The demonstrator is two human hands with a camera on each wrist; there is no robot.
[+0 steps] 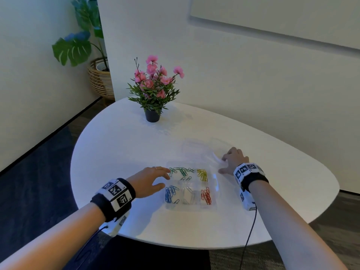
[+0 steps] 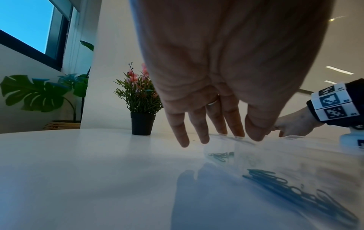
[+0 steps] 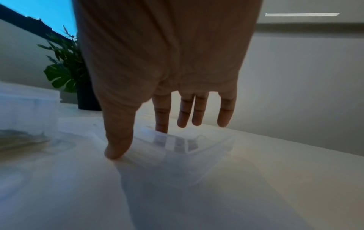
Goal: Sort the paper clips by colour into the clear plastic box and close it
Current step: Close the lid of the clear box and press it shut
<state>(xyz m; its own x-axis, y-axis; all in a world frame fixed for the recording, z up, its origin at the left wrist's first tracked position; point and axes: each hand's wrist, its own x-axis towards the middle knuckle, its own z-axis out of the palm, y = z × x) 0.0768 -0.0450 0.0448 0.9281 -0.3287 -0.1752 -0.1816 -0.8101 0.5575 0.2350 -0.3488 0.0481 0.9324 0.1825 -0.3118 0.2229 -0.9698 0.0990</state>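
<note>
Clear plastic box (image 1: 215, 185) sits near-centre on the tabletop (image 1: 120, 145), paper clips (image 1: 202, 174) sorted by colour in its compartments. Lid (image 1: 196, 149) lies open at the far right. Left hand (image 1: 149, 180) relaxed, fingertips at the box's left edge, grip released. Right hand (image 1: 234, 159) fingers straight, index touching the lid's edge, grasping nothing.

Open clear plastic box (image 1: 215, 185) holds green, yellow, blue, red paper clips (image 1: 206, 196) in separate compartments.
</note>
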